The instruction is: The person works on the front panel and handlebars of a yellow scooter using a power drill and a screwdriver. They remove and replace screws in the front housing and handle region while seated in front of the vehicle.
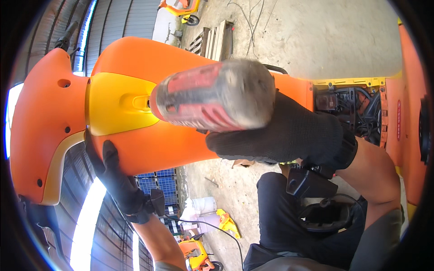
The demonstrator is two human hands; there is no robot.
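A: Where is the power driver (212,97)?
B: Just right of the yellow panel (108,108), lying sideways across the view, its nose at the raised notch on the panel's right edge.

A: And the right hand (294,128)?
B: Well right of the panel, in a black glove, closed around the driver. One digit stretches leftward along the tool's lower side, toward the panel. The wrist sits lower right of the hand, and the forearm drops from there to a bent elbow, the farthest part of that arm from the panel.

A: The left hand (115,176)?
B: Below the panel, gloved as well, with its forearm rising from the lower edge. The thumb points up at the panel, against the lower side of the orange shell (153,153); the other fingers reach up beside the panel's lower left corner. I can't tell whether it grips the shell or only braces it.

A: What's hard to make out?
B: The driver's bulky body covers its handle and most of the right-hand fingers. Its end farthest from the panel is blurred. Whether a bit touches anything in the notch, I can't see.
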